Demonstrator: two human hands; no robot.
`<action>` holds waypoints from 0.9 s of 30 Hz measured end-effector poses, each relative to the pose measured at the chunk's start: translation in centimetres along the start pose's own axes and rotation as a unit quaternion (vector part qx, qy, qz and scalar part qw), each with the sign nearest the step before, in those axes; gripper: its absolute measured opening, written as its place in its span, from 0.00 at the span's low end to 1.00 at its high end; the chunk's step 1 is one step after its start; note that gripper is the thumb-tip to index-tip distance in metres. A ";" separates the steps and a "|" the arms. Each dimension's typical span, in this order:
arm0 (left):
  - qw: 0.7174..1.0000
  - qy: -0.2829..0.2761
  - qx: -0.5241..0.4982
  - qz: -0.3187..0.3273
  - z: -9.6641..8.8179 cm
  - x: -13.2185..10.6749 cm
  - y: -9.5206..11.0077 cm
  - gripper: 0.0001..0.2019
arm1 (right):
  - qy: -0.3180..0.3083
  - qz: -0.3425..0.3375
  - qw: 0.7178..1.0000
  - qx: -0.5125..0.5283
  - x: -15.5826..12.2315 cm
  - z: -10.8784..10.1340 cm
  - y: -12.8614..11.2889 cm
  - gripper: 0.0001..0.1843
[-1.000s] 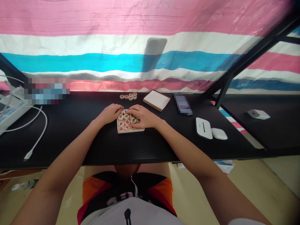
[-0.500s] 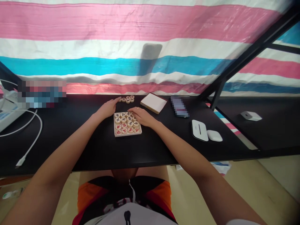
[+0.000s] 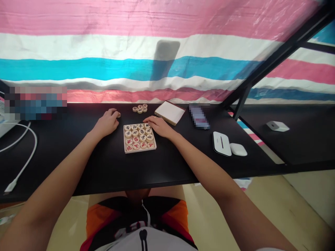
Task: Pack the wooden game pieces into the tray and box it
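Note:
A square white tray (image 3: 140,151) sits in front of me on the black table, filled with rows of round Chinese chess pieces, marked in black at the far rows and red at the near ones. My left hand (image 3: 106,122) is left of the tray's far corner, its curled fingers closed on a single chess piece (image 3: 118,115) at the tabletop. My right hand (image 3: 160,127) rests at the tray's far right corner, fingers stretched out, the tips by the back row. Beyond the tray lies a small cluster of loose chess pieces (image 3: 140,108).
Behind my right hand lies a white-topped box lid (image 3: 170,112). Farther right are a blurred phone (image 3: 199,116), a white flat device (image 3: 222,143) and a white earbud case (image 3: 238,149). A white cable (image 3: 32,153) runs along the left; a striped sheet (image 3: 104,69) hangs behind.
My left hand has moved left, away from the loose cluster, with one chess piece at its fingers. My right hand stays by the tray's far right corner. The view has shifted slightly.

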State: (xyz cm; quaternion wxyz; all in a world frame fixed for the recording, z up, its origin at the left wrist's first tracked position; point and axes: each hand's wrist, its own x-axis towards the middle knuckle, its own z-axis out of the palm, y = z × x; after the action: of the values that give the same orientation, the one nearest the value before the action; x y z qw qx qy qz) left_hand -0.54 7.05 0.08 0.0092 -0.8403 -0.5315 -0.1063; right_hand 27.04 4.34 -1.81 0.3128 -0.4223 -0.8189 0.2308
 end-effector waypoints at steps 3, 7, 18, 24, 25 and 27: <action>0.999 -0.026 -0.019 0.020 0.0 -0.4 -0.4 0.13 | -0.001 -0.004 1.000 -0.003 -0.1 -0.1 -0.1 0.15; 0.998 -0.043 -0.034 0.018 -0.7 -0.3 -0.8 0.11 | -0.009 0.003 1.000 0.002 -0.1 -0.1 -0.1 0.18; 0.972 -0.064 -0.184 0.130 -4.7 -3.2 4.8 0.17 | -0.011 -0.012 0.998 -0.058 -0.1 0.2 -0.4 0.18; 0.958 -0.065 -0.146 0.240 -3.1 -3.5 6.6 0.13 | -0.011 -0.028 0.997 -0.070 0.0 0.4 -0.1 0.18; 0.956 -0.059 -0.148 0.246 -2.8 -3.4 6.5 0.13 | -0.013 -0.029 0.997 -0.074 0.0 0.4 -0.2 0.18; 0.955 -0.053 -0.153 0.250 -2.5 -3.3 6.3 0.14 | -0.014 -0.029 0.996 -0.082 0.0 0.4 -0.3 0.18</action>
State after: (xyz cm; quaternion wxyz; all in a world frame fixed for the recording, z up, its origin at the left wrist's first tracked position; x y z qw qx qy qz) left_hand 3.36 1.05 2.51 -0.1210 -0.9420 -0.2819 -0.1358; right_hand 26.65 4.11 -1.88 0.2723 -0.4194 -0.8511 0.1600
